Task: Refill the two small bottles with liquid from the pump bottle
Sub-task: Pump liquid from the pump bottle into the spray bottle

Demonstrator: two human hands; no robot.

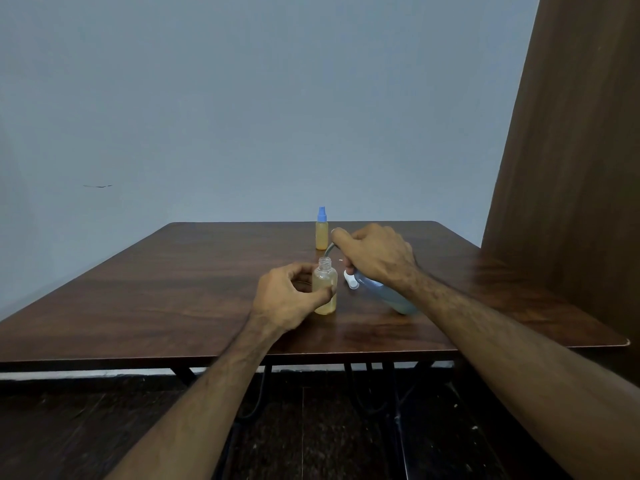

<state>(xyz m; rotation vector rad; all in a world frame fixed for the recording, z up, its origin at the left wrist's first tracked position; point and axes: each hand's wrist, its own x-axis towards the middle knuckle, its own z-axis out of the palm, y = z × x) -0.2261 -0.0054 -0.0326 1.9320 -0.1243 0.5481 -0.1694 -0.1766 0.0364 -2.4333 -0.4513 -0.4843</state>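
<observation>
Dark floor, brown wooden table, grey-blue wall, brown curtain

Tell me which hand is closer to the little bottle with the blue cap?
Right. The right hand is just beside the blue-capped bottle, gripping the pump bottle. The left hand is nearer the person, holding the open small bottle.

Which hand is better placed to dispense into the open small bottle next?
Probably the right hand: it grips the top of the tilted pump bottle, whose spout curves toward the open small bottle. The left hand is busy steadying that bottle on the table.
</observation>
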